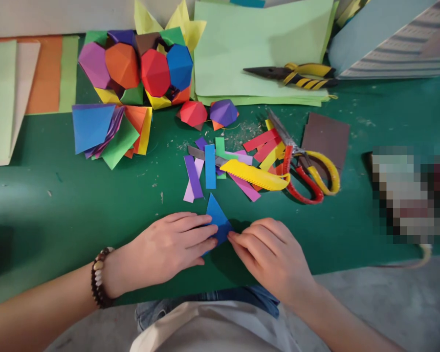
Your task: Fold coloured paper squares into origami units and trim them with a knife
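A folded piece of blue paper [217,220] lies on the green tabletop, its point aimed away from me and its lower part hidden by my fingers. My left hand [172,239], with a beaded bracelet [99,276] on the wrist, presses its left side. My right hand [267,254] pinches its right edge with the fingertips. Just beyond the hands lie several cut paper strips [205,166] in purple, blue, red and other colours. Among them rest a yellow serrated paper cutter [254,175] and scissors with red and yellow handles [308,176].
Folded paper polyhedra [132,66] and a fanned paper model [110,129] stand at the far left, beside stacked coloured paper sheets [256,49]. Yellow-handled pliers [289,73] rest on the stack. A brown paper square [326,139] lies right of the scissors, and a pixelated blurred object [407,193] sits at the right.
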Action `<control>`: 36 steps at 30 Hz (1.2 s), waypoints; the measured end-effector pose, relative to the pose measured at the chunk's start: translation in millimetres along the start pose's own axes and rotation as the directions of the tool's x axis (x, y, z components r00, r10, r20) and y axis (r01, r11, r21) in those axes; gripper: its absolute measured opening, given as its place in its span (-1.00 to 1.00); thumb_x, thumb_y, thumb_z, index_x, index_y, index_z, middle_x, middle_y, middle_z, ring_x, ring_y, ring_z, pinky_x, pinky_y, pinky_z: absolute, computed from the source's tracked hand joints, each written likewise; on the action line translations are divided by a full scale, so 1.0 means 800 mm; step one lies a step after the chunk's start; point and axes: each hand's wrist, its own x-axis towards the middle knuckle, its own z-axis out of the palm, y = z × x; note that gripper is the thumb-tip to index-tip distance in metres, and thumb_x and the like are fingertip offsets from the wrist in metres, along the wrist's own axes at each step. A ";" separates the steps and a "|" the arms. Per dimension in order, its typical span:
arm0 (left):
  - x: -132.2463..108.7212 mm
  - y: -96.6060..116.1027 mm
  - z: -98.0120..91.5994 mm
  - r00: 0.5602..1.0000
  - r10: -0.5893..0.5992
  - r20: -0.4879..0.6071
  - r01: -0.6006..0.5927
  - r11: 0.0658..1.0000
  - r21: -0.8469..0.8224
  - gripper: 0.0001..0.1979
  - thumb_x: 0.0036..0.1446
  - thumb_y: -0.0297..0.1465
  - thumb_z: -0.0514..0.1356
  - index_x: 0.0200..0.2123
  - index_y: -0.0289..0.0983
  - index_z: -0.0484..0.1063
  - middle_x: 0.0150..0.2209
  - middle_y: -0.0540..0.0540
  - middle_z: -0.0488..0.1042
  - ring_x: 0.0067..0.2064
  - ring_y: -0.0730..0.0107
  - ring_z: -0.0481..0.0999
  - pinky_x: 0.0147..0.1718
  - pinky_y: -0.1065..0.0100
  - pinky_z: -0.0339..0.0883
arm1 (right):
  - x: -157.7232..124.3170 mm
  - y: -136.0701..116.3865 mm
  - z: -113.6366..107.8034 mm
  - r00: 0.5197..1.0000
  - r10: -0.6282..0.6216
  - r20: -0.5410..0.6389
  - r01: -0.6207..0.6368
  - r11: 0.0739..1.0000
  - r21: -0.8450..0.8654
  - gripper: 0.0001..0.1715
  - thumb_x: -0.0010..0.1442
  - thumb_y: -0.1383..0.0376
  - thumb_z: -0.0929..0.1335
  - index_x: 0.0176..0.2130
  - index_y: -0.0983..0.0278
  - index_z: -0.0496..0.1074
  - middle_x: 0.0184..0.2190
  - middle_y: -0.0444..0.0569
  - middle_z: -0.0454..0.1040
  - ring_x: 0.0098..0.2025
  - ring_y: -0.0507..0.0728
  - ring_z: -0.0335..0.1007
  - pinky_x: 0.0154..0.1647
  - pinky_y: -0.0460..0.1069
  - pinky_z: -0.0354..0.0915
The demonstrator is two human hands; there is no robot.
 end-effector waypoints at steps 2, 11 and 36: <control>0.000 -0.001 -0.002 1.000 -0.009 0.003 0.009 1.000 -0.026 -0.62 0.24 -0.34 0.22 0.11 -0.30 0.40 0.12 -0.10 0.50 0.24 0.23 0.36 0.19 0.17 0.30 | 0.001 -0.003 0.000 1.000 -0.010 -0.006 0.010 1.000 -0.002 -0.79 0.23 0.47 0.35 -0.43 0.27 0.41 -0.53 -0.11 0.45 -0.38 0.06 0.30 -0.34 0.00 0.23; 0.002 -0.002 -0.007 0.999 -0.018 0.029 0.021 0.993 -0.114 -0.50 0.21 -0.21 0.23 0.15 -0.33 0.34 0.15 -0.19 0.46 0.26 0.18 0.33 0.24 0.16 0.21 | 0.003 -0.039 0.017 0.992 -0.110 0.064 0.101 0.986 0.131 -0.79 0.25 0.46 0.31 -0.41 0.30 0.45 -0.51 -0.07 0.40 -0.36 0.11 0.21 -0.36 0.04 0.14; 0.004 0.028 -0.018 0.978 -0.207 0.018 0.203 0.970 0.133 -0.54 0.18 -0.23 0.26 0.12 -0.21 0.36 0.24 -0.19 0.34 0.18 0.05 0.36 0.07 0.08 0.37 | 0.134 0.077 -0.031 0.987 -0.017 0.161 0.054 0.971 -0.232 -0.75 0.13 0.21 0.46 -0.21 0.31 0.48 -0.30 0.05 0.54 -0.18 0.25 0.47 -0.22 0.09 0.35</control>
